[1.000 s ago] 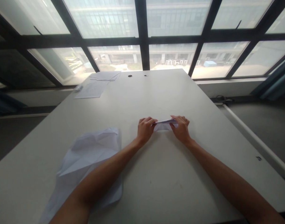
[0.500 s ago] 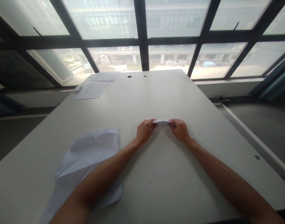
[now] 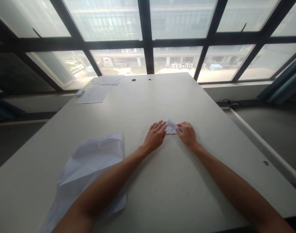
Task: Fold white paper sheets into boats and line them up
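A small folded piece of white paper [image 3: 171,127] lies on the pale table [image 3: 148,197], now a squat, pointed shape. My right hand [image 3: 187,134] presses its fingertips onto the paper's right side and hides that corner. My left hand [image 3: 154,136] rests just to the left, fingers spread, their tips at or very near the paper's left edge. A large creased sheet of white paper [image 3: 89,165] lies nearer me on the left, partly hidden under my left forearm.
Loose paper sheets [image 3: 108,79] and a printed page [image 3: 93,94] lie at the far left of the table, with a small pale object [image 3: 79,93] at its edge. Two round holes [image 3: 133,79] mark the far end. Large windows stand behind.
The paper has gone from a flat narrow strip gripped by both hands to a wider pointed shape. My left hand has let go and spread its fingers.
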Available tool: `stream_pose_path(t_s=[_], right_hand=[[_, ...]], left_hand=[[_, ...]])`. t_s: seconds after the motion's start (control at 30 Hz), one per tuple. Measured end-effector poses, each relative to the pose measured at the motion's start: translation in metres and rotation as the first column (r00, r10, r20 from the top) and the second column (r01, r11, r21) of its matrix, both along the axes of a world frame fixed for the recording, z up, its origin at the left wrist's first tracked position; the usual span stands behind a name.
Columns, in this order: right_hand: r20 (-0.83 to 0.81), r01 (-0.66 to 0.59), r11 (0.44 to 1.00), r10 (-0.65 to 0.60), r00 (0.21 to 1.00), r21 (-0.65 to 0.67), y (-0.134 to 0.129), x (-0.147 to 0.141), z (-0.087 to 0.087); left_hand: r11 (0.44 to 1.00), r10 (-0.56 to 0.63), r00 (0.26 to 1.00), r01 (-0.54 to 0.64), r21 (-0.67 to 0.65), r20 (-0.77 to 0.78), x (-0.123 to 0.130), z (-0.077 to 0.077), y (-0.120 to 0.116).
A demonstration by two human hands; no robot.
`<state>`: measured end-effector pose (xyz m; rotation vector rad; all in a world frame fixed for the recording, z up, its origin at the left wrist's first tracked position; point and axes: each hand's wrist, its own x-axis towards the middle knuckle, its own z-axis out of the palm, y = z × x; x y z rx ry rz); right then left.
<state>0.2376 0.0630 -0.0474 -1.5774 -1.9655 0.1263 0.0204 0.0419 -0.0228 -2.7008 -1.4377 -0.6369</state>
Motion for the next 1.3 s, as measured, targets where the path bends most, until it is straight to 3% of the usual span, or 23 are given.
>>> stream_pose_path(t_s=[0.1, 0.2, 0.3, 0.4, 0.5, 0.73, 0.9, 1.13, 1.3], right_hand=[[0.015, 0.025, 1.0, -0.025, 1.0, -0.01, -0.002, -0.001, 0.003], [0.017, 0.027, 0.998, -0.028, 0.999, 0.059, -0.008, -0.005, 0.009], [0.04, -0.145, 0.985, 0.142, 0.989, 0.09, -0.017, -0.016, 0.013], [0.087, -0.348, 0.936, 0.351, 0.932, -0.042, -0.024, -0.027, 0.01], [0.141, -0.384, 0.907, 0.409, 0.902, -0.173, -0.026, -0.034, 0.003], [0.252, -0.165, 0.96, 0.222, 0.942, -0.228, -0.025, -0.02, -0.007], [0.238, -0.01, 0.974, 0.066, 0.969, -0.226, -0.021, -0.003, -0.009], [0.197, 0.019, 0.978, 0.023, 0.98, -0.207, -0.018, -0.002, -0.012], [0.156, 0.017, 0.983, 0.012, 0.988, -0.184, -0.017, -0.004, -0.013]], left_hand=[[0.982, -0.147, 0.985, 0.134, -0.136, -0.091, 0.006, -0.011, -0.004], [0.972, -0.164, 0.979, 0.139, -0.191, -0.121, 0.007, -0.018, -0.003], [0.973, -0.154, 0.981, 0.13, -0.189, -0.119, 0.006, -0.019, -0.003], [0.976, -0.134, 0.985, 0.113, -0.184, -0.106, 0.007, -0.017, -0.004], [0.98, -0.12, 0.987, 0.101, -0.171, -0.11, 0.007, -0.02, -0.005], [0.986, -0.015, 0.989, -0.01, -0.166, -0.147, 0.006, -0.026, -0.003], [0.981, 0.038, 0.987, -0.067, -0.184, -0.154, 0.006, -0.024, -0.004], [0.97, 0.106, 0.986, -0.131, -0.205, -0.126, 0.007, -0.025, -0.001], [0.95, 0.225, 0.974, -0.217, -0.226, 0.008, 0.004, -0.026, 0.006]])
